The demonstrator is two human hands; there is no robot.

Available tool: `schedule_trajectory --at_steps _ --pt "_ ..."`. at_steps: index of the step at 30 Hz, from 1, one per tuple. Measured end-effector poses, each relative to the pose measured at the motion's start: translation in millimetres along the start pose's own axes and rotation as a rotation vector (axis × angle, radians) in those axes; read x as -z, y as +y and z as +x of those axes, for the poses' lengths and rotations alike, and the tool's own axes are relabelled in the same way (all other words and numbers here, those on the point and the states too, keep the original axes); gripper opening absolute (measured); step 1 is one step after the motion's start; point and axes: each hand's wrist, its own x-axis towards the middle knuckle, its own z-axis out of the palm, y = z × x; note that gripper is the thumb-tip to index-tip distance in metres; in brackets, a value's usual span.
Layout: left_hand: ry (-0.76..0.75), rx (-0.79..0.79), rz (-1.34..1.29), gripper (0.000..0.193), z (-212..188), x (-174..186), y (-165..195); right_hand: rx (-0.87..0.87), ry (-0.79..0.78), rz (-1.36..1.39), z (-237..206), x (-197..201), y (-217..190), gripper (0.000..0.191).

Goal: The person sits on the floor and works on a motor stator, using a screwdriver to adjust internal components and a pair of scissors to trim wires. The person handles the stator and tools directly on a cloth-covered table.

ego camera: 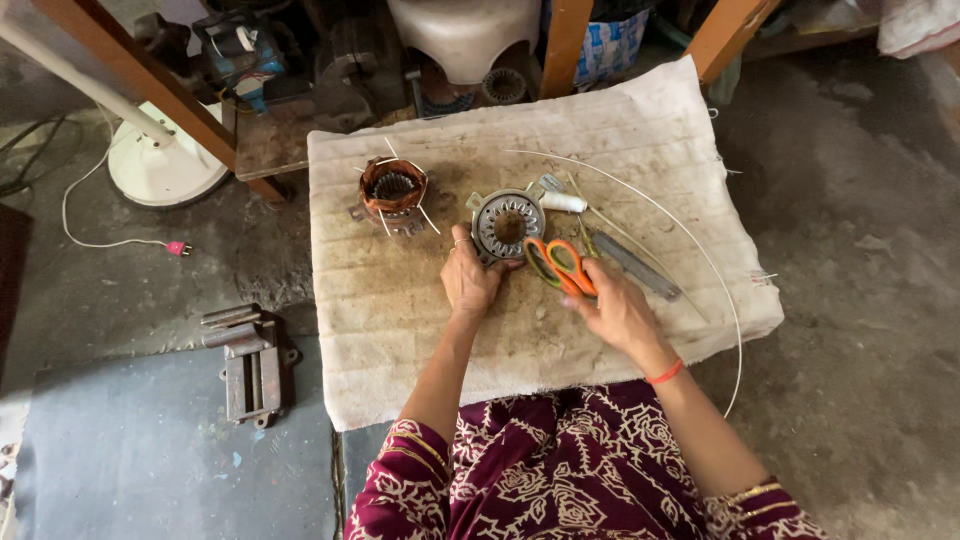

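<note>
We note our right hand nearest, fingers closed around orange-handled scissors, blades hidden, long axis running up-left toward the bare stator core. Our left hand rests its fingers on that core's near rim, apparently steadying it, bore upward, on the padded cloth. Farther left sits a copper-wound stator; a white wire arcs right.

Soft, even daylight fills the scene, brightest on the pale cloth mat and the concrete floor toward the right edge. Shadows are faint and short. The top edge sits dimmer. Focus is sharp centrally; the corners bend slightly from wide-angle distortion.
</note>
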Motion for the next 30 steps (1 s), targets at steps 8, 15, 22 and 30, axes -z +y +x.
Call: schedule_trajectory --at_steps 8,15,22,30 --pt "-0.043 0.073 0.058 0.08 1 -1 2 -0.059 -0.06 -0.212 -24 -19 22 0.004" --pt "0.011 -0.009 -0.035 0.088 -1 4 6 0.03 0.383 -0.086 21 4 3 0.011" --pt "0.005 0.007 0.019 0.09 -1 1 4 0.093 0.499 -0.099 62 -11 4 0.01" --pt "-0.015 0.012 0.059 0.09 0 2 5 0.144 0.538 -0.105 59 -22 6 0.013"
